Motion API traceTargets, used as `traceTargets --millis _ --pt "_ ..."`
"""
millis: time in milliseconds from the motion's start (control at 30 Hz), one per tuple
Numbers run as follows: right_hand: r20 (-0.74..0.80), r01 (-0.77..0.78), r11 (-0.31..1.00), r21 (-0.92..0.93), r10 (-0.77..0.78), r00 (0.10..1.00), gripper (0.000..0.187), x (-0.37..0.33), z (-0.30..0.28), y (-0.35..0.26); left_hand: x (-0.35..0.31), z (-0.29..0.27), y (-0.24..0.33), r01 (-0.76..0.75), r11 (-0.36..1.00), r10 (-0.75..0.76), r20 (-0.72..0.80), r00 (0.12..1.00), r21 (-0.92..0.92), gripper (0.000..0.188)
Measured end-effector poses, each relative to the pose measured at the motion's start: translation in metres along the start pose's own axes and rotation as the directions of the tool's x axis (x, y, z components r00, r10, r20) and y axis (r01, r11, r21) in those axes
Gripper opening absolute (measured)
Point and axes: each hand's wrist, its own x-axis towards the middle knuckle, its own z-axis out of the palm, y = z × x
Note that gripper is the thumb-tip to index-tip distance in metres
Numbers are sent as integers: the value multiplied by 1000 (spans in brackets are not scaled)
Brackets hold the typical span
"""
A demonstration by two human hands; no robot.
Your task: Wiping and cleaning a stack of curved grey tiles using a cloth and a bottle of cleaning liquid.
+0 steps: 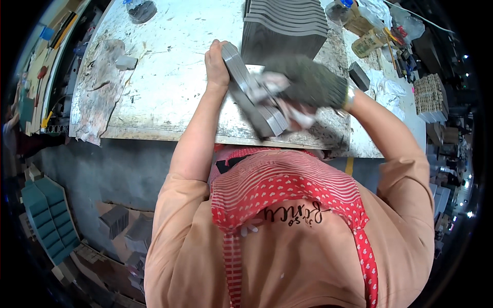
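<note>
Bare, my left hand (pixel 216 64) is closed round the far end of a bundle of thin grey boards (pixel 237 66), which stands tilted on the table with its layered edges up. My right hand (pixel 308 82) wears a dark green-grey glove and is smeared by motion. Its fingers are closed on a crumpled whitish rag (pixel 272 84), which lies against the bundle's upper edges. Part of the bundle's middle is hidden behind the rag. Just beyond my hands rises a tall stack of wavy-edged dark grey boards (pixel 282 38).
Left on the stained white table (pixel 169 97) lie a dirty sheet (pixel 102 82) and a small pale block (pixel 126 63). A clear container (pixel 141 11) stands at the far left. To the right are a dark block (pixel 359 76), a yellowish bottle (pixel 368 43) and plastic bags (pixel 377 13).
</note>
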Motion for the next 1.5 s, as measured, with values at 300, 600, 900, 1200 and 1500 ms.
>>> traceTargets --millis 300,600,900,1200,1500 --pt "175 121 993 11 -121 977 36 -1 20 33 -2 3 2 55 997 -54 10 998 -50 59" --pt "-22 316 948 -29 -316 948 38 -15 33 4 -2 6 3 50 995 -49 17 999 -84 61" --pt "-7 285 958 41 -285 959 24 -32 40 1 -1 8 7 27 997 -27 6 1000 -76 61" --pt "55 -7 941 339 -12 998 33 -59 52 -7 -2 5 6 20 997 -17 47 999 -77 61" --pt "-534 46 964 263 106 839 40 -86 7 45 -6 -8 45 197 978 -207 191 959 72 43"
